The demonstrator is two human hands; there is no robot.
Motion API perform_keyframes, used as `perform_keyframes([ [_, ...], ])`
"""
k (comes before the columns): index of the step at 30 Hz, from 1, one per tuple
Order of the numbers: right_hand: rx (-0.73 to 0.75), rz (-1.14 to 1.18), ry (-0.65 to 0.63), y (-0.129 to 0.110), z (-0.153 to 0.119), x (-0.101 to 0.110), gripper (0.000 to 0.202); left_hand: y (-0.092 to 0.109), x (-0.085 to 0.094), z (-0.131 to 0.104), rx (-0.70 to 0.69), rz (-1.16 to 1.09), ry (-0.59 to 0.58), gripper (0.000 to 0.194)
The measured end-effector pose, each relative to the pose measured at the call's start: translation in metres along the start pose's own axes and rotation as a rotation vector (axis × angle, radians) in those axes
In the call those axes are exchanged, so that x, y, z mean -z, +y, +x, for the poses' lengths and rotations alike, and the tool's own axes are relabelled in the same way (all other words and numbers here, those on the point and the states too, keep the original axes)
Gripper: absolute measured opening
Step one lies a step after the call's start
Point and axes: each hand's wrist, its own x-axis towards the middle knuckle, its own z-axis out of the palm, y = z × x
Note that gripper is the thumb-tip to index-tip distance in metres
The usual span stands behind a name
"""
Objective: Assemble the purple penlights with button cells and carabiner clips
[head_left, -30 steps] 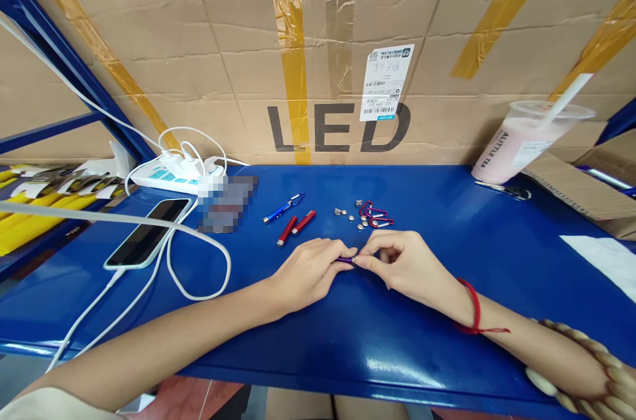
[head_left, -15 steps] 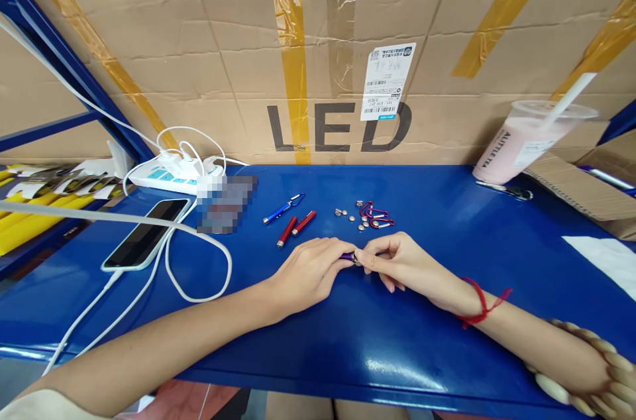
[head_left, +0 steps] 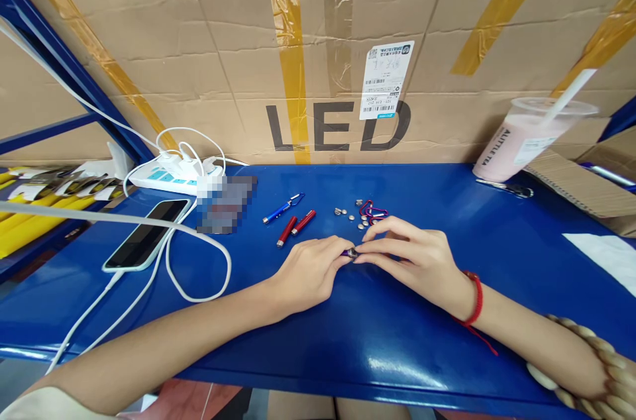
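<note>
My left hand [head_left: 311, 274] is closed around a purple mini flashlight [head_left: 346, 253], and only its metallic end sticks out past the fingertips. With thumb and fingertips, my right hand [head_left: 417, 261] pinches that end; whether a separate small part is between them cannot be made out. Beyond my left hand lie two red mini flashlight tubes [head_left: 287, 232] and a blue mini flashlight [head_left: 277, 213] with a clip on its end. Several small silver button cells or caps [head_left: 352, 218] are scattered behind the fingertips. Red and purple carabiner clips [head_left: 368, 209] lie beside them, partly hidden by my right hand.
A phone [head_left: 148, 234] with looping white cables and a power strip [head_left: 163, 176] occupy the left. At right are a tilted drink cup [head_left: 517, 142], a key-like item [head_left: 507, 189] and white paper [head_left: 603, 264]. A large cardboard box [head_left: 223, 75] walls off the back.
My right hand has turned over at the flashlight's end, its back now upward and fingers extended, covering part of the clips. My left hand has stayed nearly in place.
</note>
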Motion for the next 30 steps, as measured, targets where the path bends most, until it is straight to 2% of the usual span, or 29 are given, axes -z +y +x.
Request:
perform_keyframes([
  [3, -0.059, 0.117, -0.017, -0.001, 0.002, 0.0, 0.022, 0.0, 0.0, -0.001, -0.049, -0.013, -0.051, 0.018],
  [9, -0.335, 0.388, -0.135, -0.006, 0.004, -0.004, 0.026, 0.001, 0.0, -0.005, -0.05, -0.029, -0.088, 0.01],
  [12, -0.447, 0.452, -0.163, -0.007, 0.002, -0.008, 0.027, 0.001, -0.001, -0.006, -0.054, -0.046, -0.049, 0.006],
  [16, -0.588, 0.584, -0.213, -0.012, 0.0, -0.012, 0.028, -0.001, -0.004, -0.007, -0.133, 0.026, -0.005, 0.015],
  [22, -0.861, 0.923, -0.449, -0.015, 0.003, -0.007, 0.035, -0.004, -0.006, -0.01, -0.228, 0.094, 0.046, 0.024],
  [25, -0.914, 0.971, -0.49, -0.011, 0.003, -0.005, 0.037, -0.004, -0.005, -0.009, -0.228, 0.087, 0.055, 0.021],
  [30, -0.938, 0.927, -0.486, -0.006, 0.002, -0.009, 0.038, 0.0, -0.004, -0.005, -0.111, 0.087, -0.018, 0.019],
])
